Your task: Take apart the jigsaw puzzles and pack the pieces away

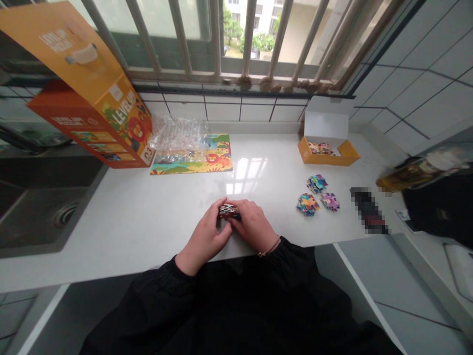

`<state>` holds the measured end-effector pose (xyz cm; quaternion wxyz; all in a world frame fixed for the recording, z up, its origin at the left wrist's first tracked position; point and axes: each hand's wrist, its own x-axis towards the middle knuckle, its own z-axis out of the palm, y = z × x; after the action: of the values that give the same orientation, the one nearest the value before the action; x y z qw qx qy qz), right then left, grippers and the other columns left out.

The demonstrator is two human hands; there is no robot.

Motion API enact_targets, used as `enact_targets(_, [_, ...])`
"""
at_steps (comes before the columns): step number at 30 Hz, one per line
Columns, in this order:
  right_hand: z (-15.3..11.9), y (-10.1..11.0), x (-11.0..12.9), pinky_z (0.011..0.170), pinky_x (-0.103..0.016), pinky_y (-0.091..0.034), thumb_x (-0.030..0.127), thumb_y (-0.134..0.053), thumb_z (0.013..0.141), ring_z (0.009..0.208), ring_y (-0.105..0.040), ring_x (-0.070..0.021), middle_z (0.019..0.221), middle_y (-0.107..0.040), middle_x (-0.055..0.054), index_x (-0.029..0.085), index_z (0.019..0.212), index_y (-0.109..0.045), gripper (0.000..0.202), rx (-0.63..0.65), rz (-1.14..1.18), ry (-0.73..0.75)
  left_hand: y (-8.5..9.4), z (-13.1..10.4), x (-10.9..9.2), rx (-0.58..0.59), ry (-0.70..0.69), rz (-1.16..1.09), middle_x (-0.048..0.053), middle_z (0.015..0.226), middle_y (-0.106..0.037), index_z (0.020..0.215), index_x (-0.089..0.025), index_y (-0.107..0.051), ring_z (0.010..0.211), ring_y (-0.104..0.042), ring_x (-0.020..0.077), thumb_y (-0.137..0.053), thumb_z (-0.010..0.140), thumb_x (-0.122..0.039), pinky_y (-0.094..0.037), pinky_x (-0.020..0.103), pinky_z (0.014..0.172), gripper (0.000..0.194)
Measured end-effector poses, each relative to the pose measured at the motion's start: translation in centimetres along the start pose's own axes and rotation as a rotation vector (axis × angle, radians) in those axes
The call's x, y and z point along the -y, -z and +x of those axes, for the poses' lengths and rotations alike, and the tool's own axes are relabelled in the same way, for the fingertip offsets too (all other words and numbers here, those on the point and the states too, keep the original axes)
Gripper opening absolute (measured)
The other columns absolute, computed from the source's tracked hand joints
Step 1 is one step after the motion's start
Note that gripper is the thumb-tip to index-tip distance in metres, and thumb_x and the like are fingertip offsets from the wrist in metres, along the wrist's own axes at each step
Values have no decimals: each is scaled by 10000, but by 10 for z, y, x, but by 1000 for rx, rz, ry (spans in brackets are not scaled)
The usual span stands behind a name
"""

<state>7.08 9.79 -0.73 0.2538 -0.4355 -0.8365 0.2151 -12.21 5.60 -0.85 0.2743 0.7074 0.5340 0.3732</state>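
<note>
Two hands drawn together, both gripping

Left arm (pixel 136 301) and right arm (pixel 321 286), both in black sleeves, angle inward from either side; the left wrist (pixel 187 260) and right wrist (pixel 271 240) show bare skin beyond the cuffs; the left hand (pixel 207 232) slants forward and to the right, fingers curved; the right hand (pixel 255 224) slants forward and to the left, its fingers bent over, knuckles up; both thumbs point inward, their tips close together; the two hands grip jointly, fingertips near each other.

Held stack (pixel 228 210), partly hidden by fingers (pixel 247 210)
</note>
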Motion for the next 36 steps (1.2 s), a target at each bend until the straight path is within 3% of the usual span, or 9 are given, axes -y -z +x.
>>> enact_targets(10, [-8,1,3,965,-429,-540,192,-619,1077,1100,-680,-274,1188,-764,-90,231,1254,-672,189,-45,-59,6,-2,-3,-4,83,-180,82,187,1764,-398,1729,-257,-250,1650,-412,308,-516,1072,-192,-394,580,1350,711])
enact_targets(13, [-16,4,1,934,-433,-564,214,-611,1088,1052,-699,-277,1128,-766,-86,234,1241,-664,163,-90,-32,-7,-2,-3,-5,40,-145,93,177,1709,-478,1698,-255,-322,1604,-475,310,-536,1094,-254,-427,575,1325,640])
enact_targets(17, [-32,11,-9,953,-439,-598,301,-607,1112,1051,-726,-274,1145,-752,-108,226,1290,-618,193,-250,58,-58,-1,-1,-5,-93,-60,146,161,1496,-642,1526,-213,-512,1425,-628,298,-582,1084,-286,-529,531,1222,454])
enact_targets(21, [-45,17,-23,933,-455,-621,305,-618,1102,1043,-746,-289,1145,-756,-116,221,1296,-604,212,-219,9,-81,15,16,-4,-228,-44,269,121,1263,-711,1286,-204,-634,1240,-688,293,-606,1031,-233,-565,499,1130,259])
enact_targets(24, [-48,16,-27,961,-472,-617,310,-623,1104,1061,-741,-299,1149,-758,-117,207,1302,-598,224,-189,-8,-48,38,52,-4,-235,-89,386,121,1211,-712,1187,-195,-660,1210,-671,314,-632,1001,-251,-538,504,1121,197])
enact_targets(27, [-47,13,-25,952,-475,-615,326,-616,1111,1052,-739,-303,1139,-756,-117,200,1284,-605,214,-196,-17,-30,63,111,-3,-319,-48,547,134,1190,-705,1120,-193,-675,1207,-642,333,-642,1030,-364,-490,505,1121,196])
enact_targets(32, [-48,11,-22,929,-456,-617,321,-603,1114,1021,-734,-291,1117,-738,-116,200,1271,-610,198,-243,-26,-54,88,218,19,-445,106,759,202,1363,-655,1222,-100,-682,1322,-550,351,-618,1024,-694,-392,509,1127,629])
enact_targets(33, [-49,11,-22,919,-452,-618,328,-602,1116,1009,-732,-288,1108,-736,-114,201,1266,-611,197,-253,-32,-53,91,234,24,-446,150,797,207,1393,-636,1257,-43,-666,1369,-525,351,-553,1037,-736,-374,521,1135,736])
enact_targets(36, [-49,12,-20,916,-446,-618,327,-585,1126,1003,-730,-283,1092,-737,-112,200,1249,-615,180,-266,-53,-35,95,258,38,-462,224,798,257,1362,-662,1109,9,-710,1388,-509,397,-482,1104,-681,-355,638,1081,727])
